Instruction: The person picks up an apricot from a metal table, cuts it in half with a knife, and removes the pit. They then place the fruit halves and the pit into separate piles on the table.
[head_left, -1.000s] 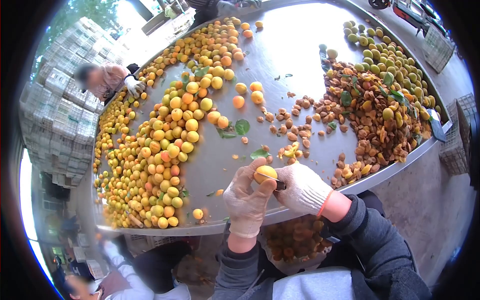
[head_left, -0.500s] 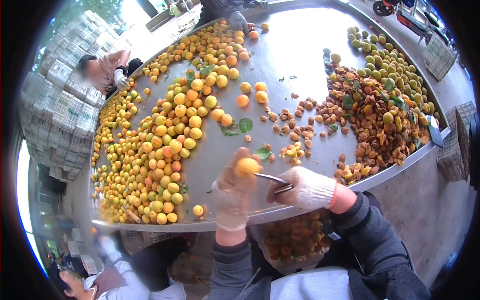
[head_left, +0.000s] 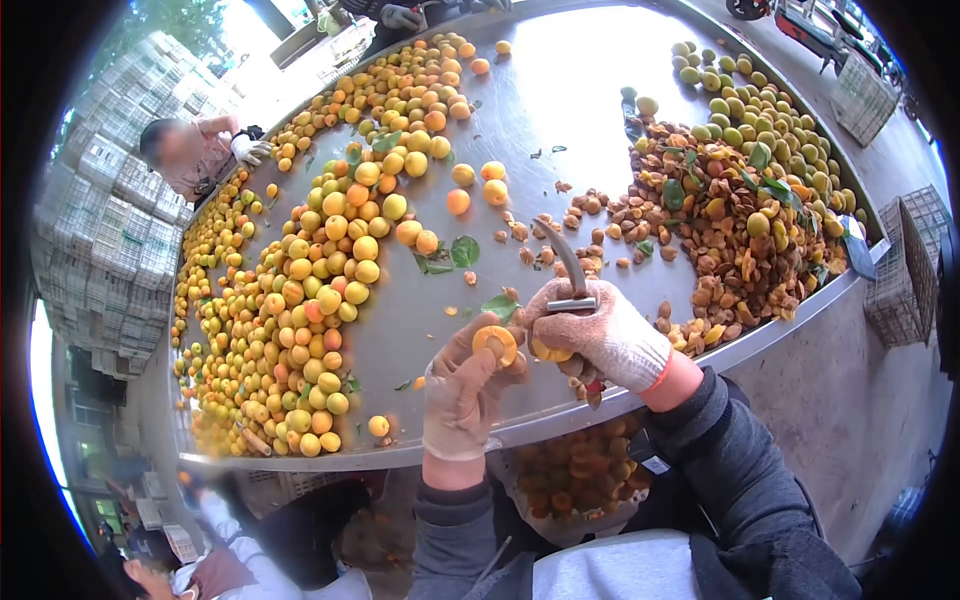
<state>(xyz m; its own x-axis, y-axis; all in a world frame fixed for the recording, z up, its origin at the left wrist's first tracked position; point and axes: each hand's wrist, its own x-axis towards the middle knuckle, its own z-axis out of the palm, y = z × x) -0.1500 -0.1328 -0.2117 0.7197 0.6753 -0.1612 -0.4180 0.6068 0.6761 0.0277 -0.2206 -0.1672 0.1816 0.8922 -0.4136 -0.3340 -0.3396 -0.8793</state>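
My left hand (head_left: 468,392), in a soiled white glove, holds an apricot half (head_left: 495,345) with its cut face up. Close beside it on the right, my gloved right hand (head_left: 598,335) grips a curved knife (head_left: 566,262), its blade pointing up and away. A second apricot piece (head_left: 551,350) shows under the right fingers. Both hands are above the near edge of the metal table (head_left: 400,340). Whole apricots (head_left: 310,300) are heaped to the left. Brown pits (head_left: 600,215) and a pile of pits and scraps (head_left: 740,235) lie to the right.
Below the table edge is a container of apricot halves (head_left: 575,480). Green fruit (head_left: 770,120) lies at the back right. Stacked crates (head_left: 110,200) stand far left. People are at the left side (head_left: 185,155), far edge (head_left: 400,18) and lower left (head_left: 235,565).
The whole apricot between my hands is now in halves. My hands are closer together, and the knife has swung from pointing left to pointing up.
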